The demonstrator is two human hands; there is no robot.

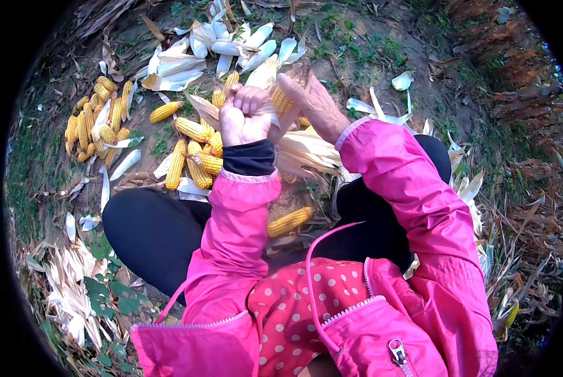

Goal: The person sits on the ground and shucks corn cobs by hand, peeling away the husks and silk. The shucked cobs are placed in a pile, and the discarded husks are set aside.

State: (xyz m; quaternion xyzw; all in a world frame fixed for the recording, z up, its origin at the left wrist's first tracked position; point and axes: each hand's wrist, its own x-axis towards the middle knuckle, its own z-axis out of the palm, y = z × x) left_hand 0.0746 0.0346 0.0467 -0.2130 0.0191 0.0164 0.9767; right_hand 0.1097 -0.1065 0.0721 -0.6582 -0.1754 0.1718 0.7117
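My left hand [244, 114] is a fist closed on pale, dry husk. In my right hand [320, 104] is a partly husked ear of corn [280, 100], its yellow kernels bare between the two hands. The thumb presses along the ear's side and the fingers lie behind it, partly hidden. Loose dry husk leaves [309, 150] spread below the hands. Just left of my left wrist lies a pile of bare yellow corn ears [196, 162]. A single bare ear [290, 222] rests on the ground between my legs.
Farther left is a second heap of bare ears [90, 125]. Ears still in white husk [225, 47] lie beyond my hands. Stripped husks [71, 287] cover the lower left ground, and dry stalks and leaves [517, 184] stretch along the right. My bent knee [144, 231] borders the nearer pile.
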